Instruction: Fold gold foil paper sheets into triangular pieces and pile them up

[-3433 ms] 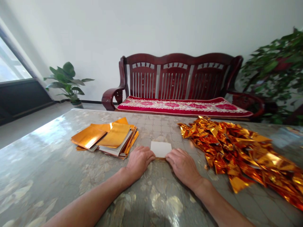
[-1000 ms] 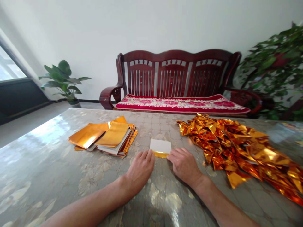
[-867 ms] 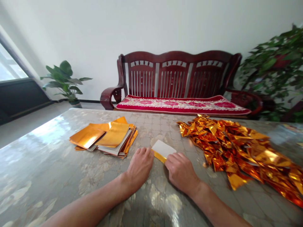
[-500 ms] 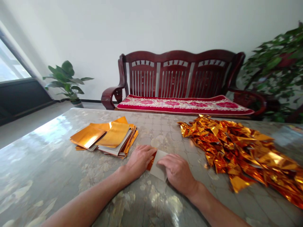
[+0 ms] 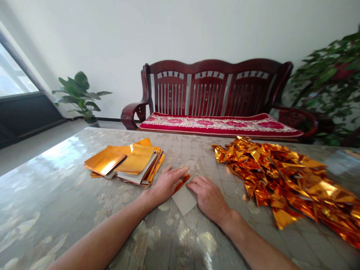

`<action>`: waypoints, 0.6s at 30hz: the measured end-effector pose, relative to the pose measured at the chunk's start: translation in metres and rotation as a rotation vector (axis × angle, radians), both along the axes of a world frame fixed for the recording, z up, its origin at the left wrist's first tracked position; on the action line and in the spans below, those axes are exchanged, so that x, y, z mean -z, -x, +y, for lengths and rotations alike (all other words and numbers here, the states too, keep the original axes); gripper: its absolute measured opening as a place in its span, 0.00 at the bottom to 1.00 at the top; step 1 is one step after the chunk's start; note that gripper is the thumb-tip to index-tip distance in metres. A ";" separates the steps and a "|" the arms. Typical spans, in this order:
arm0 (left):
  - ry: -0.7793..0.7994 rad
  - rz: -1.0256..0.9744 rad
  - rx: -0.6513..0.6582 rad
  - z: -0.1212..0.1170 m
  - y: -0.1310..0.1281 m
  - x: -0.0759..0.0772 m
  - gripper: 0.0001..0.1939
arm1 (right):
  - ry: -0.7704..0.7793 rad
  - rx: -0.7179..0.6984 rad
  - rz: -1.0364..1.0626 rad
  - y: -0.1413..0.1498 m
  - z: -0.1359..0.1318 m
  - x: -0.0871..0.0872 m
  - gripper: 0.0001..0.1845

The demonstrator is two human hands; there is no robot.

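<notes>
On the table between my hands lies a sheet of foil paper (image 5: 184,198), its pale backing up and a strip of orange-gold foil folded over along the upper left edge. My left hand (image 5: 168,182) rests on that folded edge, its fingers stretched out toward the far corner. From the other side, my right hand (image 5: 209,195) grips the far right edge of the sheet with bent fingers; the fingertips are partly hidden. A stack of flat gold foil sheets (image 5: 135,161) lies left of my left hand. To the right spreads a pile of folded gold foil pieces (image 5: 270,172).
The table (image 5: 84,217) has a glossy, flower-patterned cover. Behind it stands a dark red wooden bench (image 5: 206,88) with a red floral cushion (image 5: 219,125). One potted plant (image 5: 81,95) is at the back left, and a leafy plant (image 5: 329,82) at the right.
The foil paper has turned on the table, its near corner swinging left. My left hand has moved slightly up with fingers straighter, and my right hand has shifted a little at the paper's right edge.
</notes>
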State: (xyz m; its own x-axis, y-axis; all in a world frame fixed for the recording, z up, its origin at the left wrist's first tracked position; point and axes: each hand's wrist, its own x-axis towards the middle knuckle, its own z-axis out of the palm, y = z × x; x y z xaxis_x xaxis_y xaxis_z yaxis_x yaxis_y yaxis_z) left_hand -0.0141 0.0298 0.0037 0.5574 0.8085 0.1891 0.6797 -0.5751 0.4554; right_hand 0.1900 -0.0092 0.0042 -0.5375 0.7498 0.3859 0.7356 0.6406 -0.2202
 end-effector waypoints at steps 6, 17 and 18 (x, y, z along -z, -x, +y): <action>0.034 -0.019 0.002 0.001 0.001 0.001 0.31 | -0.028 0.007 0.006 0.000 -0.001 0.001 0.16; 0.038 -0.054 -0.005 0.000 0.000 0.001 0.29 | 0.017 0.048 0.004 0.001 -0.002 0.002 0.16; 0.040 -0.056 -0.005 0.000 0.000 0.001 0.29 | 0.016 0.047 0.008 0.001 -0.002 0.002 0.16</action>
State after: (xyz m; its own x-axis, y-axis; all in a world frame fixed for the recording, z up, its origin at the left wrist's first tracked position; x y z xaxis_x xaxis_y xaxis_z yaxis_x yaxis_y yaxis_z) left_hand -0.0142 0.0300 0.0028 0.5430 0.8187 0.1869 0.6552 -0.5523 0.5155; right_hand 0.1889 -0.0110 0.0026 -0.4988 0.7802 0.3776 0.7629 0.6020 -0.2360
